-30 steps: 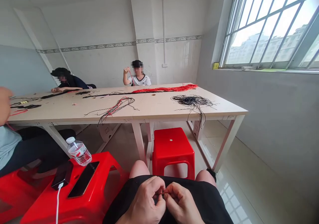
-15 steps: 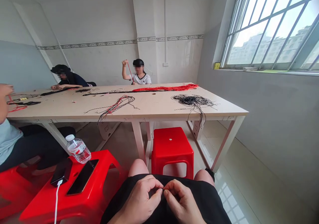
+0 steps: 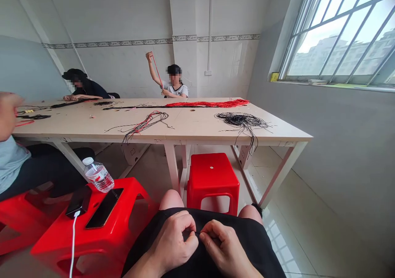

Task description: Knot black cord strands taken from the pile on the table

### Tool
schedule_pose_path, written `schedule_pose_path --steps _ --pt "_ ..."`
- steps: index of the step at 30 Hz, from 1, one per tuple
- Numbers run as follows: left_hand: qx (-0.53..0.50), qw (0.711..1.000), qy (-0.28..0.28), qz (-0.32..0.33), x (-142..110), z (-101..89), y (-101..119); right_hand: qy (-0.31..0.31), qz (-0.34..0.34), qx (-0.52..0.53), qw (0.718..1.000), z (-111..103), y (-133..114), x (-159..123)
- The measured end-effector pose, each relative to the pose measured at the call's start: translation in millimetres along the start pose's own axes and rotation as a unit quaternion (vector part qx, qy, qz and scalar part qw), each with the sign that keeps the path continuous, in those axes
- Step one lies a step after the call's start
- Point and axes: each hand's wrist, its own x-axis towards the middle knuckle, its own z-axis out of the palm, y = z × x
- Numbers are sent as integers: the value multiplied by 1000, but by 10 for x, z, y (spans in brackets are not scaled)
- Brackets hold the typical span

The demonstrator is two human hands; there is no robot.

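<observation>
My left hand [image 3: 177, 241] and my right hand [image 3: 224, 245] are held over my lap, thumb and forefinger pinched on each. A thin black cord [image 3: 198, 232] runs across the small gap between the fingertips, hard to see against my black clothing [image 3: 256, 239]. Most of the cord is hidden by the fingers or lost against the dark cloth. On the table in front lie a tangled heap of black cords [image 3: 239, 120] and a looped bundle of red and black cords [image 3: 146, 123].
A red stool [image 3: 212, 171] stands ahead of my knees. Another red stool [image 3: 119, 216] at left carries a water bottle [image 3: 99, 176], a phone [image 3: 105, 209] and a black box [image 3: 78, 202] with a white cable. Beyond the table [image 3: 191, 125], co-workers sit; one stretches a red cord [image 3: 156, 70].
My hands have drawn slightly apart, widening the gap between the fingertips. Across the table, the co-worker's raised hand has gone higher with the red cord. My view has tilted slightly.
</observation>
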Motion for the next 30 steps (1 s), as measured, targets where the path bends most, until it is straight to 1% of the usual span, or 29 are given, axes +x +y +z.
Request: schedule_pose_path --steps 8,14,16,19,22,24,26,28,30 --pt "-23 997 65 -15 66 -203 -119 40 1 -66 997 -243 105 -2" --pt "-37 997 69 -6 66 -186 -133 62 -37 -106 992 -387 135 -5" --pt "-49 996 75 -17 84 -186 -107 82 -58 -115 988 -419 118 1" --pt "-114 989 59 -68 130 -209 -73 107 -73 -115 985 -479 98 11" --pt "-199 974 30 -105 174 -220 -67 113 -67 -103 986 -565 117 18" --pt "-232 966 24 -112 192 -212 -60 113 -59 -95 987 -628 145 20" --pt "-241 964 19 -112 206 -200 -30 109 -65 -80 989 -677 156 23" --pt "-237 965 5 -108 224 -187 23 93 -89 -29 991 -690 131 31" --pt "-237 967 -19 -94 252 -169 85 61 -115 48 990 -645 69 49"
